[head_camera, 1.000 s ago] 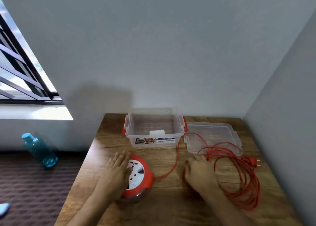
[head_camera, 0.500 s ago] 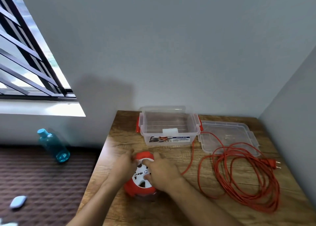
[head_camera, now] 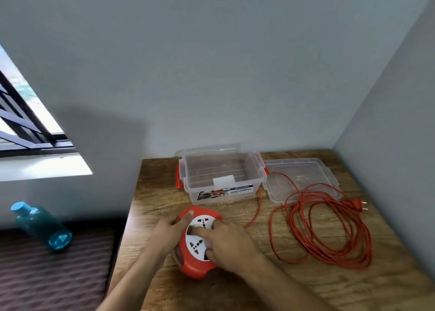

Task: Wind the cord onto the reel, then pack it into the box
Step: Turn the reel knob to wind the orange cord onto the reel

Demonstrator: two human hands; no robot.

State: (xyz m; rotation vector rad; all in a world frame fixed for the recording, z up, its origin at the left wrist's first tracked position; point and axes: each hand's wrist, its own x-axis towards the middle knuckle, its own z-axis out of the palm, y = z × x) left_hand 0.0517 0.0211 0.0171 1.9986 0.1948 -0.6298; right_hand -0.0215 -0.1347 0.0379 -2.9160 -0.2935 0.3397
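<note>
A red reel (head_camera: pixel 195 264) with a white socket face lies flat on the wooden table (head_camera: pixel 160 193). My left hand (head_camera: pixel 170 233) grips its left rim. My right hand (head_camera: pixel 229 242) rests on the white face, fingers pressed onto it. The red cord (head_camera: pixel 329 228) runs from the reel's right side past the box and lies in loose loops on the right of the table, its plug (head_camera: pixel 353 204) at the far right. The clear plastic box (head_camera: pixel 221 176) with red clips stands open behind the reel.
The box's clear lid (head_camera: pixel 299 174) lies flat to the right of the box, partly under the cord. Walls close the table at the back and the right. A blue bottle (head_camera: pixel 42 226) lies on the floor mat to the left.
My right hand has left the cord loops and moved left onto the reel's white face. My left hand has stayed on the reel's left side. The camera has shifted.
</note>
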